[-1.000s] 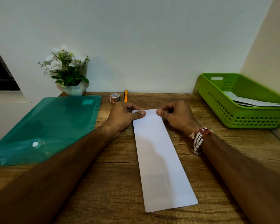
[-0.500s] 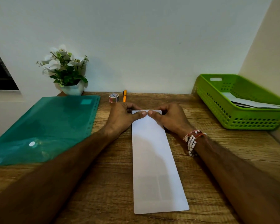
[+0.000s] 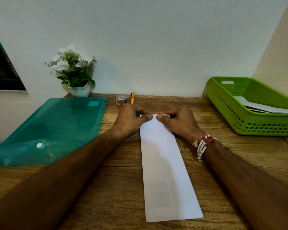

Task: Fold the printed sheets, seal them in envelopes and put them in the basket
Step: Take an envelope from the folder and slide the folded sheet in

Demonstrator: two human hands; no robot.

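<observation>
A long white sheet folded lengthwise (image 3: 165, 171) lies on the wooden table (image 3: 120, 188), running from the near edge toward the wall. My left hand (image 3: 131, 118) and my right hand (image 3: 178, 121) both pinch its far end, thumbs on top and nearly touching at the middle of that edge. A green plastic basket (image 3: 236, 113) stands at the far right with white envelopes (image 3: 263, 107) lying inside.
A translucent green document folder (image 3: 51, 130) lies on the left side of the table. A roll of tape (image 3: 121, 100) and an orange pen (image 3: 132, 97) sit by the wall behind my hands. A white pot of flowers (image 3: 73, 72) stands at the back left.
My thumbs have slid from the far corners of the sheet toward the middle of its far edge. The sheet has turned slightly and now lies straighter.
</observation>
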